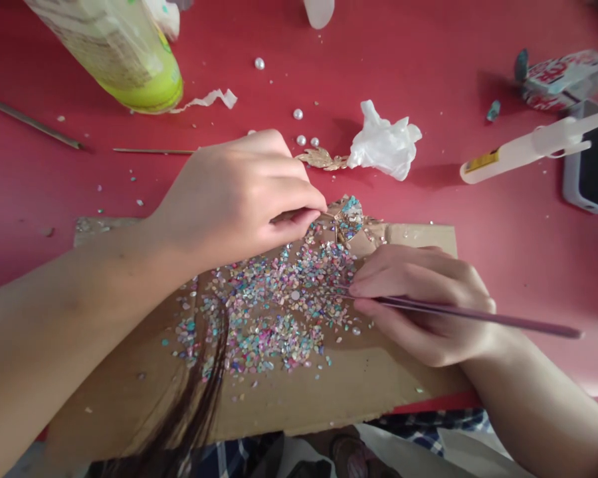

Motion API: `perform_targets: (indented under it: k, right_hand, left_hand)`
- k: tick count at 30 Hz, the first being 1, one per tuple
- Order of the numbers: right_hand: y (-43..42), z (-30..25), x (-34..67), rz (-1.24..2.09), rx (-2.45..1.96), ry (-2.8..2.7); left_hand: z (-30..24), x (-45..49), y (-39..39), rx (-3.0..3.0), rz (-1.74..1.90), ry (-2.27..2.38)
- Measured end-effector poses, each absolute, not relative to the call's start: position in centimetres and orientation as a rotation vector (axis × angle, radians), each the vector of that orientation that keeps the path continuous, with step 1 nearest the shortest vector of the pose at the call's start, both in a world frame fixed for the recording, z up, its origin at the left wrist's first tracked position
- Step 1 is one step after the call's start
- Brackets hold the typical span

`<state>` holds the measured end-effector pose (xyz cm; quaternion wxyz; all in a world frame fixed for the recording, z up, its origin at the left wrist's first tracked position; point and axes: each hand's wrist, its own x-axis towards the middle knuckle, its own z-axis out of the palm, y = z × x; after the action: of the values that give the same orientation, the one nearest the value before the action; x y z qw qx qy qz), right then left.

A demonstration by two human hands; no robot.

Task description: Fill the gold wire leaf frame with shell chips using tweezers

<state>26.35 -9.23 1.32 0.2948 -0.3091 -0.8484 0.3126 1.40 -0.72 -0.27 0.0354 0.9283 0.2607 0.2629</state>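
My left hand (249, 192) pinches the edge of a small gold-coloured ornament (349, 219) between thumb and fingertips. Turquoise and mixed coloured chips cover part of the ornament's face. In my right hand (428, 299) is a pair of purple tweezers (503, 318), their thin tips pointing left into the loose chips. Whether the tips grip a chip is too small to tell. Many pink, blue and pale chips (274, 338) lie spread over a cardboard sheet (359, 398) under both hands. A strand of dark hair (214, 372) hangs over the cardboard's left part.
Beyond the cardboard lie crumpled white tissue (386, 141), a gold leaf-shaped piece (323, 159) and several pearl beads (298, 114). A bottle with yellow-green contents (139, 73) stands upper left, near thin sticks (152, 151). At right are a clear glue bottle (523, 149), a phone (591, 172) and a crumpled wrapper (561, 78).
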Motion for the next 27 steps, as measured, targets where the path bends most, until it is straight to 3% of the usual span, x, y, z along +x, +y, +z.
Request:
perform_targets:
  k: [10, 21, 27]
  right_hand:
    - [-9.76, 1.14, 25.67, 0.731, -0.76, -2.372]
    - [-9.79, 1.49, 25.52, 0.862, -0.703, -2.295]
    - [-10.0, 1.53, 25.73, 0.829, -0.79, -2.261]
  left_hand:
    - [-0.07, 1.84, -0.75, 2.84, 0.673, 0.888]
    - [-0.05, 1.86, -0.91, 2.812, 0.633, 0.923]
    - [-0.53, 1.65, -0.78, 2.854, 0.814, 0.802]
